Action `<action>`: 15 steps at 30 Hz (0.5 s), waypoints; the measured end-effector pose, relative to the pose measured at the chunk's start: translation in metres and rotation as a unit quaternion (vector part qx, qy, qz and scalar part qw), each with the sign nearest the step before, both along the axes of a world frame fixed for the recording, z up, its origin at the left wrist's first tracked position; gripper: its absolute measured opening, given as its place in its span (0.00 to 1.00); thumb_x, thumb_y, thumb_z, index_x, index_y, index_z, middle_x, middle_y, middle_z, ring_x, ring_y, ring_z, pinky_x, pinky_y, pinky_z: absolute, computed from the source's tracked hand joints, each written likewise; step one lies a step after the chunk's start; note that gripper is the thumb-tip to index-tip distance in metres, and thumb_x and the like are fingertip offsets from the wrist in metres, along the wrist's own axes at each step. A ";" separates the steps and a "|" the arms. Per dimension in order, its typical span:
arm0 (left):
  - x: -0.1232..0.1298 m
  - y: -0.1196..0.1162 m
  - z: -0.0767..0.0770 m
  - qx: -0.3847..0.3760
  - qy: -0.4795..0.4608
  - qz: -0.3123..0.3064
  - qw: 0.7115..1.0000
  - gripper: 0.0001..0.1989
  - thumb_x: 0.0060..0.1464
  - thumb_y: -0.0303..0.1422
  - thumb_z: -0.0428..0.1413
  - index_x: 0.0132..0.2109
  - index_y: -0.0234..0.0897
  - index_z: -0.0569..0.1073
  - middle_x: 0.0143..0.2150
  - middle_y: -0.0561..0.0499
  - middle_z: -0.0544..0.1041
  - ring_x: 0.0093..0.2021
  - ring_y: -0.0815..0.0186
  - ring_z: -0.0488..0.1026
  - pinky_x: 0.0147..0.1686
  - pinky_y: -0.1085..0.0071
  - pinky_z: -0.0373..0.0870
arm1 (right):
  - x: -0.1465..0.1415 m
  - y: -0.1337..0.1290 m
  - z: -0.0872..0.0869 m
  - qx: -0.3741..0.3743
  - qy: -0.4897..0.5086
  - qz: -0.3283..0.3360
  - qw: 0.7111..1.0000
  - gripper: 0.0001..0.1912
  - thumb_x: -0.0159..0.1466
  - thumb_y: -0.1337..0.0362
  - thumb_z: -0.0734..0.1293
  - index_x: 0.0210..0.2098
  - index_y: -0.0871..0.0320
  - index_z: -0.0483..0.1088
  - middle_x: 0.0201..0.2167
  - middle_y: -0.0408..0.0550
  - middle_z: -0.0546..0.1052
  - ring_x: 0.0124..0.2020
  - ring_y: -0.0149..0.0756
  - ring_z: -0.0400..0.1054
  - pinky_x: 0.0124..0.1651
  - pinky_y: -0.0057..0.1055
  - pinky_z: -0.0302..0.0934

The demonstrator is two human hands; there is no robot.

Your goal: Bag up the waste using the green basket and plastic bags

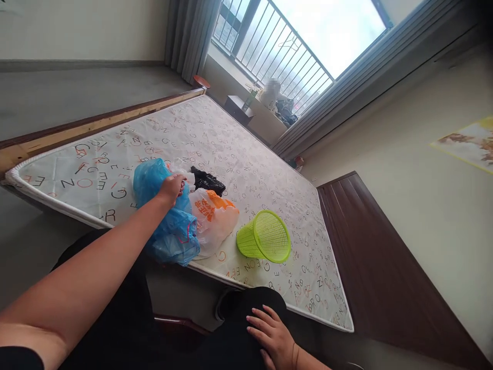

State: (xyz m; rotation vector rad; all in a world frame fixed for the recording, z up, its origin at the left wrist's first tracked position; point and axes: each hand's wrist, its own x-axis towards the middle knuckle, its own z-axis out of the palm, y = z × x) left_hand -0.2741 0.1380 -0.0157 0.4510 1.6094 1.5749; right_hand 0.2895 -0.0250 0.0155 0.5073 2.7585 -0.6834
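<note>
My left hand (173, 189) is closed in a fist among the plastic bags near the mattress edge. It grips the blue plastic bag (151, 177), which spreads out on both sides of my wrist and hangs a little over the edge. Right of it lies a white plastic bag with orange print (213, 226). Behind the fist is a crumpled black plastic bag (208, 181). A green mesh wastebasket (248, 240) rests tilted on the mattress, its opening facing right. My right hand (275, 334) lies on my dark-clothed knee, fingers spread, holding nothing.
The letter-printed mattress (262, 180) sits in a bed frame with a wooden side rail (88, 123) and a dark brown headboard (385, 246). Beyond it stand a small dark cabinet (236, 109), grey curtains (188, 41) and a railed window. A small red-brown stool top (201, 81) shows at the far corner.
</note>
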 end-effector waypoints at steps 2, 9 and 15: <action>0.005 0.000 0.002 0.042 -0.055 -0.011 0.998 0.08 0.55 0.34 0.53 0.30 0.41 0.61 0.23 0.57 0.55 0.22 0.69 0.55 0.28 0.69 0.59 | -0.008 0.008 0.011 -0.044 -0.028 0.017 0.999 0.43 0.58 0.61 0.64 0.73 0.46 0.59 0.69 0.49 0.68 0.72 0.54 0.58 0.74 0.59 0.49; 0.012 -0.007 0.014 0.084 -0.045 -0.059 0.994 0.15 0.59 0.35 0.52 0.29 0.42 0.54 0.22 0.59 0.49 0.21 0.72 0.46 0.24 0.71 0.44 | 0.017 0.030 0.006 -0.082 -0.004 -0.020 0.996 0.37 0.60 0.50 0.61 0.69 0.45 0.66 0.67 0.47 0.70 0.73 0.50 0.57 0.75 0.52 0.46; 0.019 -0.006 0.013 0.100 -0.062 -0.084 0.990 0.15 0.64 0.31 0.50 0.29 0.41 0.55 0.21 0.59 0.49 0.21 0.74 0.45 0.24 0.70 0.40 | 0.025 0.020 -0.014 -0.033 0.107 -0.097 0.989 0.34 0.61 0.49 0.57 0.65 0.40 0.72 0.61 0.45 0.76 0.70 0.49 0.63 0.73 0.51 0.49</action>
